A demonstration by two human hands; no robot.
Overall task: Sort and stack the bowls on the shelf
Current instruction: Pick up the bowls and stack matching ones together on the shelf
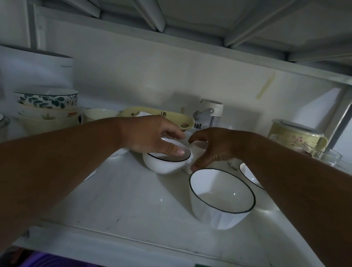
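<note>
Your left hand [152,136] held the rim of a small white bowl [164,163]. Your right hand [211,146] curled round a white cup [192,157] just beside it. A bigger bowl [221,200] sat near your right wrist.

Dim, greyish light fills the frame, seemingly from behind the camera. The forearms cast soft shadows across the shelf [130,205]. Small glints sit on the nearest bowl [221,200]. Wide-angle bending curves the frame edges; far corners look soft and murky.
</note>
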